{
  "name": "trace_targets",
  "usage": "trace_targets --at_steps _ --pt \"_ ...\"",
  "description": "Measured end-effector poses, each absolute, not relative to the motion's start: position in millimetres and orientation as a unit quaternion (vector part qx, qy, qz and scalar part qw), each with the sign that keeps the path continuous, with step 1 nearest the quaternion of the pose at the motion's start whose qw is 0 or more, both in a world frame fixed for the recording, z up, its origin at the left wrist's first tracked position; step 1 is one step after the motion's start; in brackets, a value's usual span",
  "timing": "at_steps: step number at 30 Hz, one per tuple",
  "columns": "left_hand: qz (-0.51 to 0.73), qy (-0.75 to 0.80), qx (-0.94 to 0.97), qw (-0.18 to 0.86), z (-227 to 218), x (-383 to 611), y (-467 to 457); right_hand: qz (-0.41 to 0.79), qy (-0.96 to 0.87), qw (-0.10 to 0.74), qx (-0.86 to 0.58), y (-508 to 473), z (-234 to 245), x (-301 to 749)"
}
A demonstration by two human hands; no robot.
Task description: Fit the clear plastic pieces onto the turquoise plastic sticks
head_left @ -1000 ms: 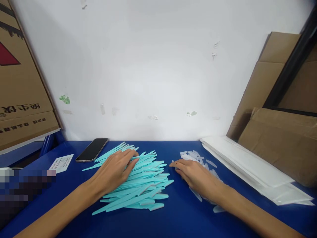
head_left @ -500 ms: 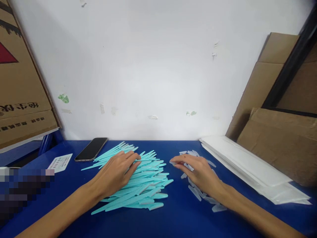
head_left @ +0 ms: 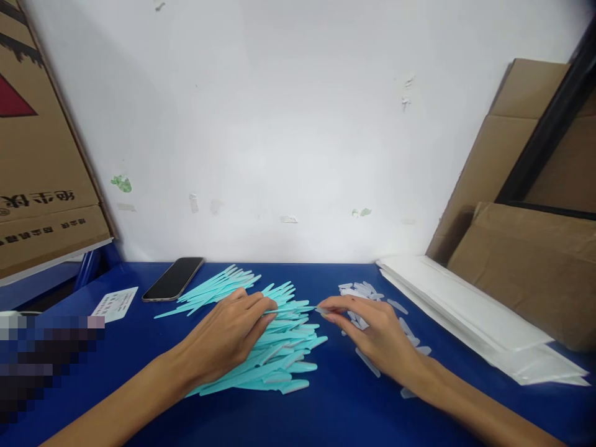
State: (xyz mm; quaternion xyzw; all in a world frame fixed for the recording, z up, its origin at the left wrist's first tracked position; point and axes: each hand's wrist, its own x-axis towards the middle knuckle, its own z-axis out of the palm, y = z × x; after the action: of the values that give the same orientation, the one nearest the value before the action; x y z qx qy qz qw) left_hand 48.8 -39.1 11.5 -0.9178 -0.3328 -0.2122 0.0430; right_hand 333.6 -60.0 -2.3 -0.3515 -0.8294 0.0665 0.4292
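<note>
My left hand [head_left: 233, 329] pinches a thin turquoise eyebrow razor [head_left: 295, 309] between thumb and fingers, its tip pointing right. Under that hand lies a pile of the same razors [head_left: 274, 357], most with their blade ends to the right. A small translucent plastic blade cap [head_left: 321, 310] is pinched in the fingertips of my right hand [head_left: 379, 326]. The held razor's tip meets the cap, or nearly so; whether it is inside, I cannot tell. Loose caps [head_left: 365, 288] lie around and partly beneath my right hand.
A second fan of razors [head_left: 218, 288] lies at the back left, beside a phone [head_left: 173, 279] and a printed card [head_left: 114, 304]. White flat sheets or bags [head_left: 465, 310] are stacked on the right of the blue table [head_left: 326, 416]. Cardboard [head_left: 526, 267] stands behind them.
My left hand has moved right with the razor, bringing its tip up to the cap. My right hand has stayed nearly in place, still pinching the cap.
</note>
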Motion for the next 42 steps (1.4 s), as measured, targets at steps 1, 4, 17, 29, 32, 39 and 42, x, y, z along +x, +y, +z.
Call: trace_targets --at_steps 1,4,17,29,32,39,42 --pt "-0.21 -0.336 -0.917 0.042 11.9 48.1 -38.8 0.063 -0.828 0.432 -0.352 -59.5 -2.1 334.0" --pt "-0.203 -0.341 -0.917 0.034 13.5 46.6 -38.7 0.063 -0.826 0.434 -0.353 -57.9 -2.4 335.4" --pt "-0.195 -0.309 -0.931 0.02 13.1 51.2 -42.4 0.095 -0.822 0.457 -0.325 -65.6 -3.6 329.7" --pt "-0.206 -0.313 -0.927 0.019 13.3 47.4 -40.4 0.069 -0.826 0.458 -0.322 -67.1 -1.6 328.9" --pt "-0.215 -0.311 -0.925 0.027 13.6 46.9 -40.5 0.053 -0.825 0.459 -0.324 -65.6 -0.6 330.3" --pt "-0.217 -0.303 -0.927 0.029 12.4 47.3 -39.6 0.037 -0.826 0.461 -0.321 -67.4 -0.4 331.0" --pt "-0.212 -0.295 -0.931 0.028 11.5 47.1 -39.3 0.031 -0.83 0.459 -0.315 -67.7 -0.4 330.0"
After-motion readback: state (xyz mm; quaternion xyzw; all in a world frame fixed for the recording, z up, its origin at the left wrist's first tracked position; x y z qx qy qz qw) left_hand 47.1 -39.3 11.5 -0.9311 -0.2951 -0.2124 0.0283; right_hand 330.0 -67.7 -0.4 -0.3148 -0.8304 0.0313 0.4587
